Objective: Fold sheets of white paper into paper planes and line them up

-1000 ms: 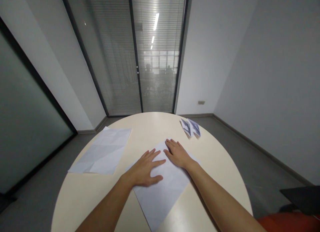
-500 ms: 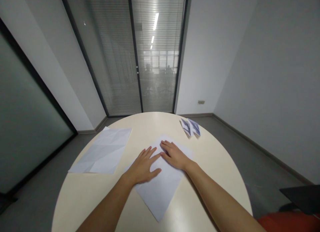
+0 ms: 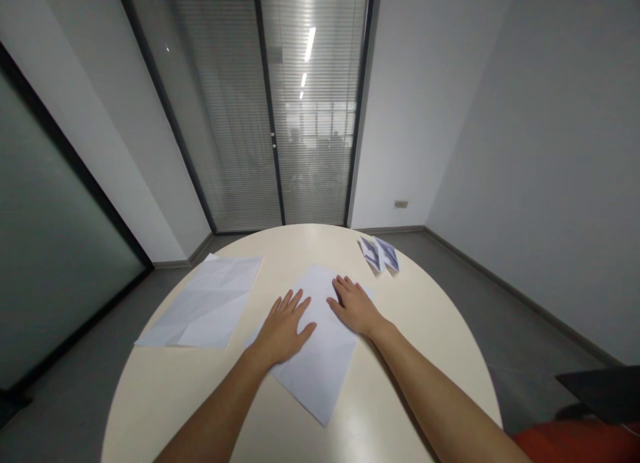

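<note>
A white sheet of paper (image 3: 319, 376) lies in front of me, turned so that one corner points toward me. My left hand (image 3: 284, 328) rests flat on its left part, fingers spread and thumb out to the right. On the paper's right part lies my right hand (image 3: 356, 308), palm down, its fingers stretched forward and the thumb apart. A strip of bare paper shows between the two hands. Both hands cover the paper's side areas, and neither grips anything.
The round cream table (image 3: 420, 363) carries a creased white sheet (image 3: 203, 306) at left. Two small folded paper pieces (image 3: 380, 255) with a dark print stand near the far right edge. A red seat (image 3: 580, 443) is at lower right. Beyond stands a glass door with blinds (image 3: 315, 170).
My hands have moved apart, the right one shifting slightly right and the left one slightly left. The paper under them has turned a little, its near corner now farther right and away from me.
</note>
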`<action>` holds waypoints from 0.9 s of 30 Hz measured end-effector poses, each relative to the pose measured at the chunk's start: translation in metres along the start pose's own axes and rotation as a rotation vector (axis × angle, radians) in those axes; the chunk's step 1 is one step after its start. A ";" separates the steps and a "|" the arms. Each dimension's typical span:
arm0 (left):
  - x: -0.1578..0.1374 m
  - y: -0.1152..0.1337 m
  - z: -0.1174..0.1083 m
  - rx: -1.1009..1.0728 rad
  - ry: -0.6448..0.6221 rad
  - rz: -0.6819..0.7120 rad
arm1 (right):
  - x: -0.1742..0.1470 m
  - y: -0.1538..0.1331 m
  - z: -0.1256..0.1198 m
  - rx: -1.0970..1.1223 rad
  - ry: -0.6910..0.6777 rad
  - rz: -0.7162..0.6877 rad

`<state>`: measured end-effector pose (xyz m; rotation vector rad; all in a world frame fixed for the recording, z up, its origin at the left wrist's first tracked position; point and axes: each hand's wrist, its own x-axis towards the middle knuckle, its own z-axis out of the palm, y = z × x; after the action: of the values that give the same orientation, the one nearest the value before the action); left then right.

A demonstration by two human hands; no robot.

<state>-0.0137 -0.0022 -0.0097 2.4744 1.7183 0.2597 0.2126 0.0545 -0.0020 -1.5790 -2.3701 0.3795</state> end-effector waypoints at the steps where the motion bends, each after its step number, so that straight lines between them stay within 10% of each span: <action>1: 0.001 0.000 0.001 0.011 0.007 -0.023 | 0.000 0.000 0.000 0.010 0.015 -0.017; 9: 0.007 0.002 0.008 0.087 0.111 -0.211 | -0.007 -0.014 -0.004 0.087 -0.126 -0.321; 21: 0.006 0.000 0.010 0.078 0.094 -0.210 | -0.006 -0.003 -0.005 -0.016 -0.086 -0.098; 27: 0.008 0.002 0.008 0.091 0.111 -0.224 | -0.010 -0.012 -0.009 0.003 -0.158 -0.243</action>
<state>-0.0074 0.0049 -0.0164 2.3390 2.0762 0.3074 0.2094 0.0416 0.0099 -1.2806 -2.6409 0.4692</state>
